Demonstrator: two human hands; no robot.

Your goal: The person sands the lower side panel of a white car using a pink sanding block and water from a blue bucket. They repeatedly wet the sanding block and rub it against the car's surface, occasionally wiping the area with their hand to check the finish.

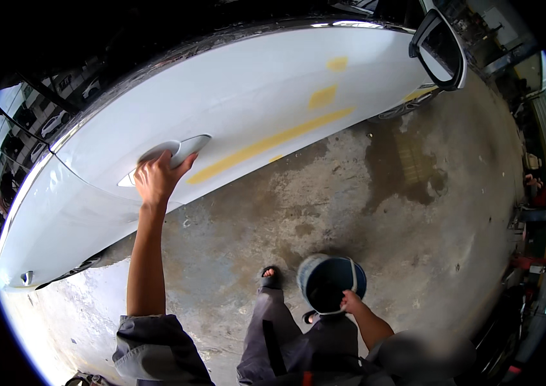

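My left hand (pixel 156 179) is closed around the pull handle (pixel 189 148) of a white car door (pixel 241 90), its thumb toward the handle's right part. The door looks closed against the body, with a long yellow strip (pixel 273 143) low on it and smaller yellow patches (pixel 322 97) above. Down at my right side, my right hand (pixel 351 302) grips the pale carrying handle (pixel 354 275) of a dark blue bucket (pixel 324 275). The bucket's inside is dark, so its contents cannot be made out.
A side mirror (pixel 439 50) juts out at the car's far right end. The concrete floor (pixel 254 225) beneath me is stained, with a dark wet-looking patch (pixel 389 170). Red and dark workshop equipment (pixel 536 262) lines the right edge. My sandalled foot (pixel 270 278) stands left of the bucket.
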